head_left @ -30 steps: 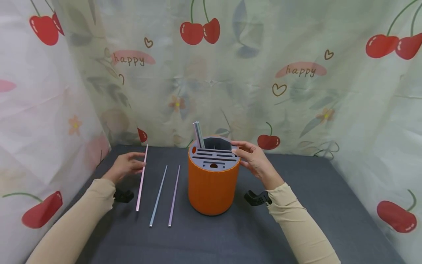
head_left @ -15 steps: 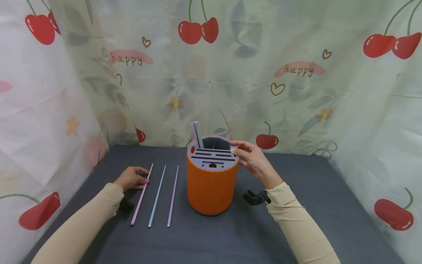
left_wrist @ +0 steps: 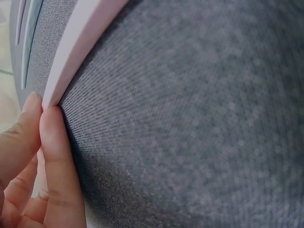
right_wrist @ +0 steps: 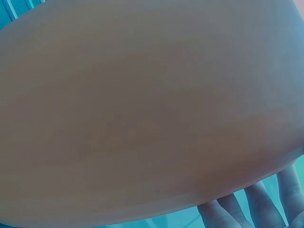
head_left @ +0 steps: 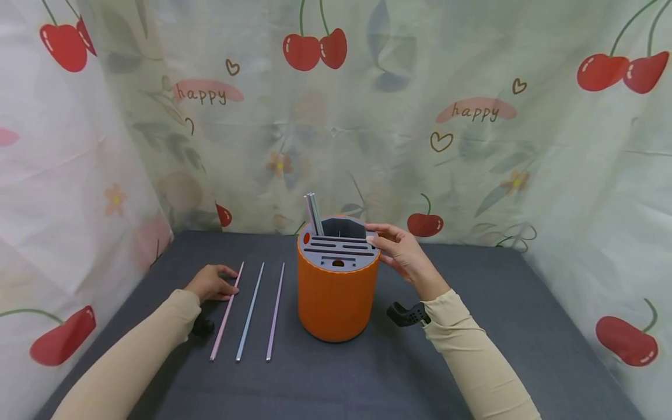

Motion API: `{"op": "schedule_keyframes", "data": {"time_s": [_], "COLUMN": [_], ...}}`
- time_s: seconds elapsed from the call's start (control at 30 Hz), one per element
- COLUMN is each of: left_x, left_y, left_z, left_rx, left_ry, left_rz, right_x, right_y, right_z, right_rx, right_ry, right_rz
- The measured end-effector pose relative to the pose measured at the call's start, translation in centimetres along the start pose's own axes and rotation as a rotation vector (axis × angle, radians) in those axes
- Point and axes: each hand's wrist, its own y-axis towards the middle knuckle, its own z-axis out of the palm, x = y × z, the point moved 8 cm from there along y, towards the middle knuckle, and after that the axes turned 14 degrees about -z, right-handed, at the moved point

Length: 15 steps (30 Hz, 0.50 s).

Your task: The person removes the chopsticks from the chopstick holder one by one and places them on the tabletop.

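Observation:
In the head view, my left hand point(head_left: 210, 284) pinches a pink chopstick point(head_left: 223, 326) near its far end, low over the dark cloth. Close up in the left wrist view, thumb and finger meet on the tip of that pink chopstick point(left_wrist: 78, 45). Parallel to it lie a blue chopstick point(head_left: 249, 315) and a purple chopstick point(head_left: 275, 315). An orange round utensil holder point(head_left: 338, 303) with a slotted grey top stands to their right. My right hand point(head_left: 404, 256) grips its rim from the right side. The holder's wall point(right_wrist: 142, 118) fills most of the right wrist view.
Several chopsticks point(head_left: 314, 213) lean together in the holder's back left opening. Dark grey cloth point(head_left: 499, 338) covers the table. Cherry-printed curtains point(head_left: 367, 146) enclose it at the back and both sides. A black wrist strap point(head_left: 406, 315) is on my right wrist.
My left hand has lowered the pink chopstick to the cloth, left of the blue one, and shifted slightly toward me. My right hand stays at the holder's rim.

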Motion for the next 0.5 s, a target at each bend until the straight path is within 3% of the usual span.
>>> {"op": "schedule_keyframes", "data": {"time_s": [0.5], "left_x": [0.04], "left_y": [-0.53], "left_z": [0.01], "left_rx": [-0.005], "left_ry": [-0.013], "left_rz": [-0.011], "right_x": [0.03], "right_y": [-0.01], "right_z": [0.10], "right_rx": [0.009], "right_ry": [-0.001], "right_rz": [0.004]}}
